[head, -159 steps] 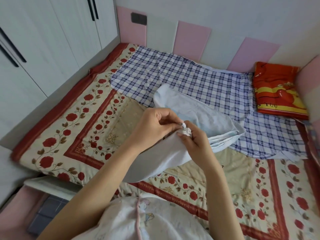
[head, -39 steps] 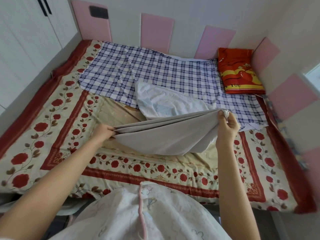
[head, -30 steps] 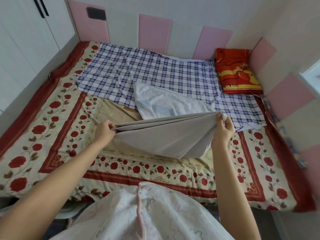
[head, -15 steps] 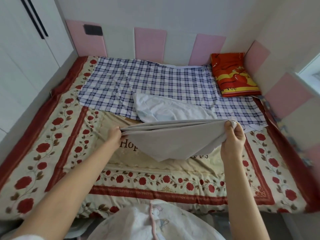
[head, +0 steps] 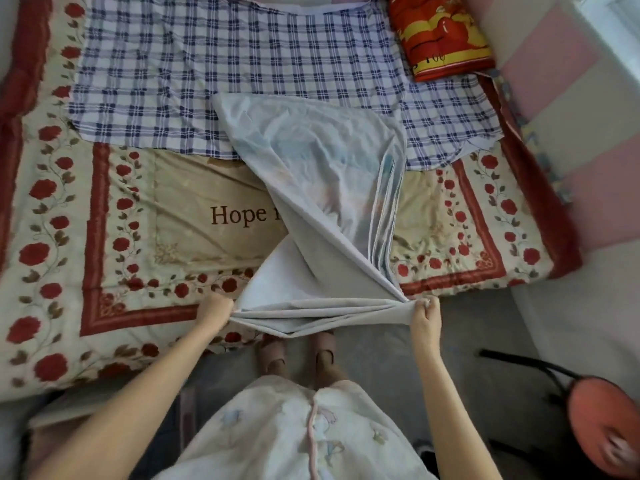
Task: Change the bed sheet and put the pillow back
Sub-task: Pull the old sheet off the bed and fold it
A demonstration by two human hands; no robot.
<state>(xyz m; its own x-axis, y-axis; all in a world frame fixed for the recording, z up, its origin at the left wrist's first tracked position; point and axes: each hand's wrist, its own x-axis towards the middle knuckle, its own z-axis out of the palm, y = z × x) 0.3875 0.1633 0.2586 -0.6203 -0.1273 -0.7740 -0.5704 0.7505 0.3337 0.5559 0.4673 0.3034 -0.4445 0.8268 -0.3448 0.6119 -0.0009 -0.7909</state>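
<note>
The pale sheet (head: 311, 202) has come partly unfolded. Half a second ago it hung as a folded bundle over the middle of the bed; now its near edge has been drawn back past the foot of the bed and hangs above the person's slippered feet (head: 298, 348). The rest trails up across the floral quilt (head: 104, 237), and its far end lies on the checked sheet (head: 207, 81). The left hand (head: 214, 310) and the right hand (head: 424, 313) each have a closed grip on that near edge, one at either end, with the cloth bunched in pleats between them. Stacked layers show along the sheet's right side, so it seems to be still folded lengthwise, though the blur makes the count uncertain.

In my judgement the spreading has only begun: the sheet is opened in one direction and covers a narrow strip of the bed. The red pillow (head: 443, 36) lies in the far right corner, well apart from the sheet. A red chair (head: 606, 427) stands on the floor at the person's right.
</note>
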